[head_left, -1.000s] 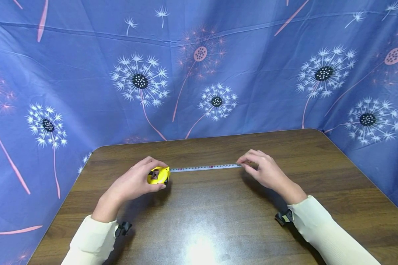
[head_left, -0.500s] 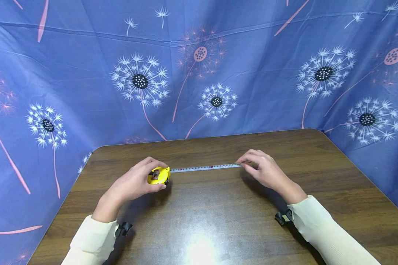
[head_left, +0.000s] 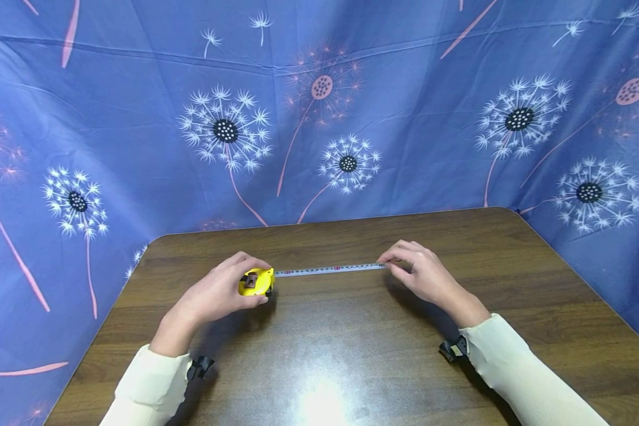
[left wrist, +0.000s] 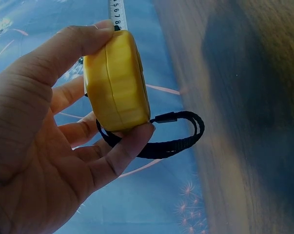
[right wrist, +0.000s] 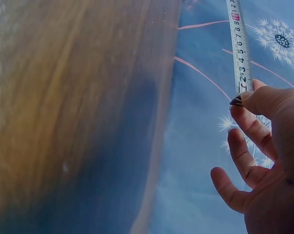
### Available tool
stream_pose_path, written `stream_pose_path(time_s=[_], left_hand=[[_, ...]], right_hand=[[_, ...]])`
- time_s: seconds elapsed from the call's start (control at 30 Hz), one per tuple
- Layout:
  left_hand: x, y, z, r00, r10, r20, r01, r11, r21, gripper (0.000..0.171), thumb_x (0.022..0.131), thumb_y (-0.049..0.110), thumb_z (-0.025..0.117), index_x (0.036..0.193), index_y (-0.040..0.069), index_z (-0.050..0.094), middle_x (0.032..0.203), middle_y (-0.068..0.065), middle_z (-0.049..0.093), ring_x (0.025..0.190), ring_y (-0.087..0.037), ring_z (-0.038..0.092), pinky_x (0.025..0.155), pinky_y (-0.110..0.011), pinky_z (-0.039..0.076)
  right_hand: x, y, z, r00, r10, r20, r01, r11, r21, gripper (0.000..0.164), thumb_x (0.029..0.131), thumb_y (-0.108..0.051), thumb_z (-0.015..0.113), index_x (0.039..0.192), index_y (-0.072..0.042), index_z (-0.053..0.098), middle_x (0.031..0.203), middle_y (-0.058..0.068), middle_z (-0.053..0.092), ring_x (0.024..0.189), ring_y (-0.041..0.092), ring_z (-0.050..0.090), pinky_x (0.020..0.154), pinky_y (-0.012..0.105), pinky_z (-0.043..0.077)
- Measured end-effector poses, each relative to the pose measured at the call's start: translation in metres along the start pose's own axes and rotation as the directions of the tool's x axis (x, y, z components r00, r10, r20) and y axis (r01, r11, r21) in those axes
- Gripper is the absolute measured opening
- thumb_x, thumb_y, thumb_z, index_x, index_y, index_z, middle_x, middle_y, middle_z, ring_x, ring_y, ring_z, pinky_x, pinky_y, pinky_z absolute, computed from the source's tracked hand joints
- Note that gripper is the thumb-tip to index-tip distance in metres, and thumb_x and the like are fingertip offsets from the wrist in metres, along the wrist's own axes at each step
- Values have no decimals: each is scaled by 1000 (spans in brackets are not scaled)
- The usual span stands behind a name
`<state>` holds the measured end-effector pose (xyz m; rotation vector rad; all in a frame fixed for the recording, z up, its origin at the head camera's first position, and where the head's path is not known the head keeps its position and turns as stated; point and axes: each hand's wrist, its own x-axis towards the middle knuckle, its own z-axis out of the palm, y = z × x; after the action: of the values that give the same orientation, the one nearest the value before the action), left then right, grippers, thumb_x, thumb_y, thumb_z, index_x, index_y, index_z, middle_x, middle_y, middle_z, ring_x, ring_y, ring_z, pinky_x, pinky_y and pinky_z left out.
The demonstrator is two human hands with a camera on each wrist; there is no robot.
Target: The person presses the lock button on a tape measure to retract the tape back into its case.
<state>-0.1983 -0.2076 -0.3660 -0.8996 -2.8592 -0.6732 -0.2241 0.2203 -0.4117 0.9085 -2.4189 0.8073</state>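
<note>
While fingers (right wrist: 264, 100) pinch tip (right wrist: 236, 101), tape blade (head_left: 330, 270) points right.

Yellow tape measure (head_left: 262, 282), looped black strap (left wrist: 167, 149); numbered blade (head_left: 330, 270) extended straight rightward.

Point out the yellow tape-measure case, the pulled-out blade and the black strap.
Yellow case (left wrist: 116, 83): left wrist view, on the middle of its narrow side.
Blade (right wrist: 241, 51): right wrist view, on its numbered face.
Black strap (left wrist: 170, 146): left wrist view, on the lower band of its loop.

tape blade (right wrist: 240, 48) | right wrist view: digits 2-9 | left wrist view: digits 5-8
</note>
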Motion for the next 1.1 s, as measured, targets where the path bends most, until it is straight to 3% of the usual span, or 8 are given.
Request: stream_pose_path(time_s=[1.1], left_hand=[[4,6,3,998,-37,53,39,999,-24,54,83,34,88,130,20,67,118,5,58,99,-14,56,83,-36,50]], right_hand=[[8,-13,12,999,-21,31,21,1000,13,22,90,0,76,101,-19,77,100,-10,69,95,15,62,75,38,48]])
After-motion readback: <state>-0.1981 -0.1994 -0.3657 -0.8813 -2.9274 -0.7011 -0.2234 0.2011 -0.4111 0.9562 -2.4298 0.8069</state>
